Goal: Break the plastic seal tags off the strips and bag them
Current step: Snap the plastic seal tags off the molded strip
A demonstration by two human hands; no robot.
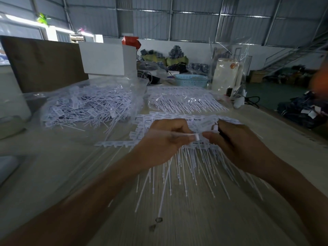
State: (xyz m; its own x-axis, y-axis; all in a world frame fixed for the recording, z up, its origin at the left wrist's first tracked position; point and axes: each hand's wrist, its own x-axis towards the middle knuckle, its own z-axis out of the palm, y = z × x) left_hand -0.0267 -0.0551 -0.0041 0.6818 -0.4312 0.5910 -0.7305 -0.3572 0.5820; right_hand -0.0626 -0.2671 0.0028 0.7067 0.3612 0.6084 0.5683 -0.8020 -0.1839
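I see the left hand pinching a white seal tag above the strips on the table; the right hand pinches just beside it, fingers curled.

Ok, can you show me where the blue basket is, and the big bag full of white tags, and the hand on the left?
Blue basket (190,81): head view, on its patterned front wall.
Bag of white tags (88,107): head view, on the middle of the clear bag's heap.
Left hand (159,144): head view, on the back of the hand.
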